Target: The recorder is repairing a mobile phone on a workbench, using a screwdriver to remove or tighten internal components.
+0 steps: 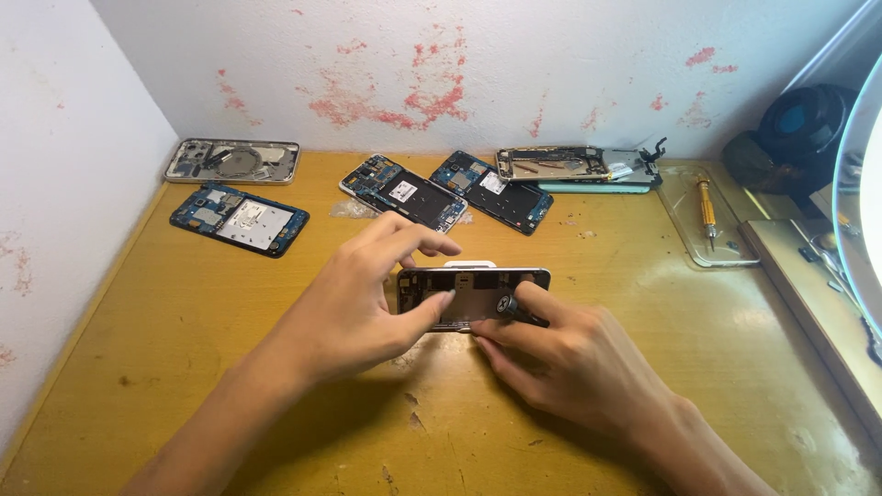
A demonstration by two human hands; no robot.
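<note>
An opened phone [469,289] with its inner frame exposed lies in the middle of the yellow wooden table [184,312]. My left hand [367,294] grips its left end, thumb on the near edge and fingers arched over the far edge. My right hand [560,354] holds a small black-handled screwdriver [514,308], its tip set on the phone's right half.
Several dismantled phones lie along the back wall: a silver one [232,162], a blue board [239,219], two dark ones [401,192] [491,190] and a stacked one [574,167]. A clear phone case [684,216] with a yellow-handled screwdriver [706,209] sits at right. A ring lamp [859,184] stands at the right edge.
</note>
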